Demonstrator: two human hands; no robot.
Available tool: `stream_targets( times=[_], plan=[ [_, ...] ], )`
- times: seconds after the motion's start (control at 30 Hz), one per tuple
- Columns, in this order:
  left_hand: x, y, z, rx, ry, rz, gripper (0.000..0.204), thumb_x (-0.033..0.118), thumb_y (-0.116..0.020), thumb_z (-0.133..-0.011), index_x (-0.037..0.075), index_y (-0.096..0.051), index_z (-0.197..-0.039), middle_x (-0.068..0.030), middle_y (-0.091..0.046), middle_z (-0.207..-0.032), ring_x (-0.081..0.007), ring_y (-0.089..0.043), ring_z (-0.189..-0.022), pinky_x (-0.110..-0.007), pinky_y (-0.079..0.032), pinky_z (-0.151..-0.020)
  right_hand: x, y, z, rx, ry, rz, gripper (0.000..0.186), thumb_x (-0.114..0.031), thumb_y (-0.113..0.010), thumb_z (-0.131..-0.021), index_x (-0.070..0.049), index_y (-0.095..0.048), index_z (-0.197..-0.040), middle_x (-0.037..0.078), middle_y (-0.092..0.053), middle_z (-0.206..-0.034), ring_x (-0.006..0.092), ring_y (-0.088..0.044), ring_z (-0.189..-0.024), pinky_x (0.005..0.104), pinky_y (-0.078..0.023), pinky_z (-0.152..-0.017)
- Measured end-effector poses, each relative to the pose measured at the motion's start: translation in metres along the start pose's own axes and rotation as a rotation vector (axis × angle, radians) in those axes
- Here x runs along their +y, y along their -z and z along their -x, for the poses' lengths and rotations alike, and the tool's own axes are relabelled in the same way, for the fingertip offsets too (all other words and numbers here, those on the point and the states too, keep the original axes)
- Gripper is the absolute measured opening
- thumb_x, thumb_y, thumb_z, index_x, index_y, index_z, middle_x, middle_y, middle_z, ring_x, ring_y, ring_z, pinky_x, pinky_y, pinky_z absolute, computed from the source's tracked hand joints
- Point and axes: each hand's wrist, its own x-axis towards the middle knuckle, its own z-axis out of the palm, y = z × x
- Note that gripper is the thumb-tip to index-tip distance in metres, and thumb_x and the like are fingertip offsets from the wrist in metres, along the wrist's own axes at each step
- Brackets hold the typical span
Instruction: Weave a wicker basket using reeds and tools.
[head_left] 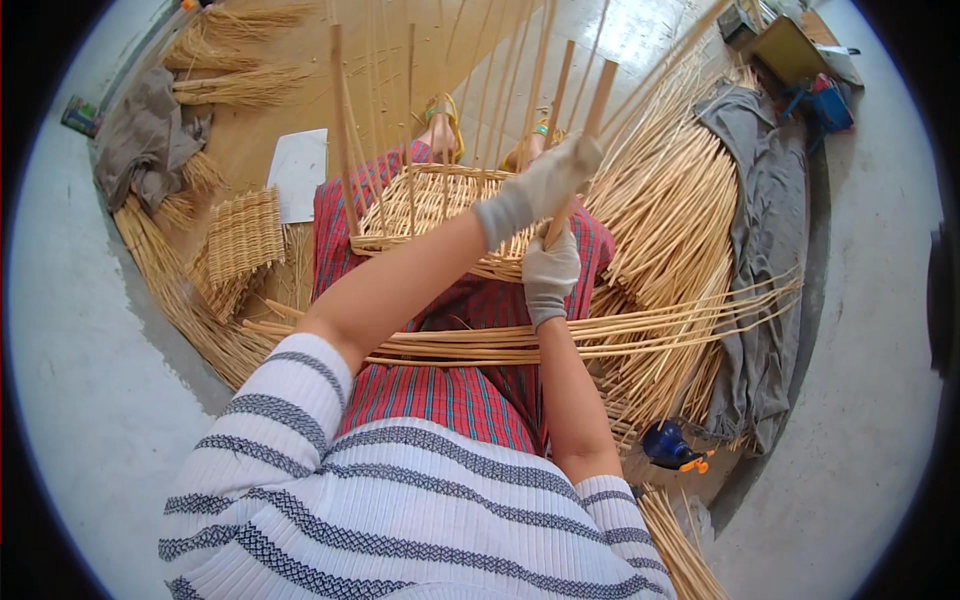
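A woven wicker basket base (410, 205) with tall upright stakes lies across my lap on red plaid cloth. My left hand (545, 185), in a pale glove with a grey cuff, reaches across to the right side and is closed round a thick upright stake (601, 92), slightly blurred. Lower down, my right hand (550, 265), also gloved, grips that stake near the basket's right rim, its fingers partly behind it. Several long loose rods (670, 330) lie crosswise over my lap, below both hands.
Piled rods (665, 230) and grey cloth (765, 350) lie at right, with a blue bottle (662, 440) and boxes (785, 50). At left are straw bundles (230, 85), a woven piece (240, 230), a white sheet (298, 175) and crumpled cloth (140, 130). Concrete ledges (120, 350) border both sides.
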Motion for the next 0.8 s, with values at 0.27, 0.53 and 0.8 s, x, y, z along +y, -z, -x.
stream_targets(
  times=[0.27, 0.53, 0.8],
  plan=[
    [-0.008, 0.057, 0.178, -0.108, 0.861, 1.92, 0.05, 0.015, -0.065, -0.088, 0.013, -0.053, -0.137, -0.0072, -0.063, -0.121, -0.0244, -0.059, -0.12, -0.041, -0.04, -0.11, -0.017, 0.007, -0.006, -0.067, -0.094, 0.057, 0.015, -0.002, -0.065, -0.084, -0.007, -0.062, -0.098, 0.008, -0.064, -0.08, 0.0203, -0.063, -0.069, 0.0329, -0.05, -0.069],
    [0.039, 0.069, 0.183, -0.07, 0.867, 2.033, 0.058, 0.013, -0.052, -0.091, 0.005, -0.039, -0.147, -0.0093, -0.05, -0.147, -0.0219, -0.053, -0.13, -0.042, -0.031, -0.118, -0.056, 0.042, 0.017, -0.432, 0.807, 0.621, 0.07, -0.043, -0.075, -0.079, -0.012, -0.053, -0.138, 0.008, -0.06, -0.109, 0.028, -0.056, -0.111, 0.0503, -0.038, -0.104],
    [0.02, 0.046, 0.18, 0.051, 0.89, 1.924, 0.055, 0.014, -0.054, -0.09, 0.0, -0.046, -0.142, -0.0151, -0.058, -0.136, -0.0265, -0.057, -0.125, -0.04, -0.043, -0.102, -0.063, 0.027, 0.0, -0.325, 0.815, 0.598, 0.072, -0.036, -0.077, -0.074, -0.012, -0.052, -0.138, 0.011, -0.057, -0.111, 0.0299, -0.055, -0.112, 0.0539, -0.027, -0.111]
  ],
)
